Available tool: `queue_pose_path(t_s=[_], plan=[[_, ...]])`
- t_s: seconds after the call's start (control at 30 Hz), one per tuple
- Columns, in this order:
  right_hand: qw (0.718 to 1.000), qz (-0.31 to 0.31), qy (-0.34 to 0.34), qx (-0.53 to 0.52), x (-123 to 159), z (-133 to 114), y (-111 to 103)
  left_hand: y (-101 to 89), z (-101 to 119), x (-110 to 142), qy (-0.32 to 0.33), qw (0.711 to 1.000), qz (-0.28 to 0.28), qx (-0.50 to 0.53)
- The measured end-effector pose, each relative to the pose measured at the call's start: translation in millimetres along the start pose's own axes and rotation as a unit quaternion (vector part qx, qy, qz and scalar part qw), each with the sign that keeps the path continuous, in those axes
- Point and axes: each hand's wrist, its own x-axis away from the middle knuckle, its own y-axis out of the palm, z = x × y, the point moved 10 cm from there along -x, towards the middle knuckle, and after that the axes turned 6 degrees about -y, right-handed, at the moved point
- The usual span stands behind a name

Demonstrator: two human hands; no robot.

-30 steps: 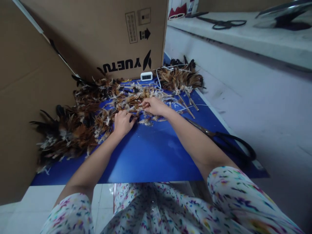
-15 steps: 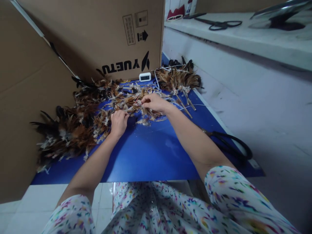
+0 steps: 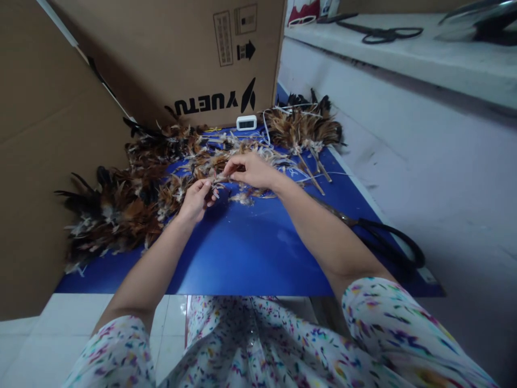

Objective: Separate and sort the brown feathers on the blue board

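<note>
A blue board [image 3: 250, 253] carries a spread of brown, black and white feathers [image 3: 121, 205] along its left and far side. My left hand [image 3: 196, 198] is raised just above the board, fingers pinched on a small feather [image 3: 216, 179]. My right hand [image 3: 251, 170] meets it from the right, fingers curled and pinching the same feather's other end. Loose feathers and white strands [image 3: 242, 198] lie under both hands. A tied feather bundle with thin sticks [image 3: 302, 132] lies at the far right of the board.
Large black-handled scissors [image 3: 383, 242] lie on the board's right edge beside my right forearm. Cardboard boxes [image 3: 169, 54] wall in the left and far side. A small white clock [image 3: 246, 123] stands by the box. A grey ledge [image 3: 404, 59] with another pair of scissors [image 3: 379, 35] runs at the right.
Both hands have lifted off the feather pile and come together; the left hand, earlier pressed on the board, now pinches a feather with the right.
</note>
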Motion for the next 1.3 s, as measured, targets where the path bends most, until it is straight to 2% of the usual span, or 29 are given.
queue_pose_path(t_s=[0.17, 0.3, 0.4, 0.57, 0.7, 0.8, 0.87, 0.93, 1.0, 1.1, 1.2, 1.3], plan=[[0.995, -0.047, -0.006, 0.089, 1.9, -10.7, 15.7, -1.2, -11.8, 0.3, -0.067, 0.997, -0.007, 0.046], [0.981, -0.092, -0.035, 0.165, 1.6, -16.7, 27.9, 2.5, -19.0, 0.7, -0.105, 0.993, -0.032, 0.038], [0.971, -0.107, -0.045, 0.208, 1.5, -16.9, 32.7, 7.4, -18.6, 2.0, -0.102, 0.993, -0.062, 0.021], [0.963, -0.116, -0.053, 0.236, 2.7, -16.4, 42.1, 14.8, -10.9, 6.6, -0.057, 0.993, -0.099, -0.001], [0.97, -0.09, -0.074, 0.214, 1.8, -18.8, 39.2, 13.3, -8.0, 6.3, -0.045, 0.994, -0.096, 0.001], [0.979, -0.033, -0.059, 0.195, 0.6, -15.4, 18.0, -1.4, -0.8, 0.6, -0.023, 0.998, -0.053, 0.005], [0.979, -0.019, -0.013, 0.201, 1.8, -4.8, 6.1, -19.4, 8.2, -4.5, 0.012, 1.0, -0.001, 0.001], [0.973, -0.055, 0.047, 0.217, 5.3, 10.5, 6.5, -40.7, 18.6, -9.1, 0.057, 0.997, 0.055, -0.013], [0.959, -0.124, 0.094, 0.236, 11.2, 24.3, 17.8, -62.4, 28.2, -13.0, 0.103, 0.988, 0.11, -0.043], [0.93, -0.21, 0.126, 0.274, 20.0, 34.8, 36.1, -94.4, 40.8, -15.1, 0.172, 0.96, 0.198, -0.098], [0.911, -0.246, 0.148, 0.296, 25.5, 38.7, 44.4, -117.3, 47.4, -16.0, 0.212, 0.928, 0.259, -0.164], [0.907, -0.257, 0.155, 0.295, 28.0, 40.0, 46.9, -131.6, 49.9, -16.3, 0.222, 0.9, 0.296, -0.232]])
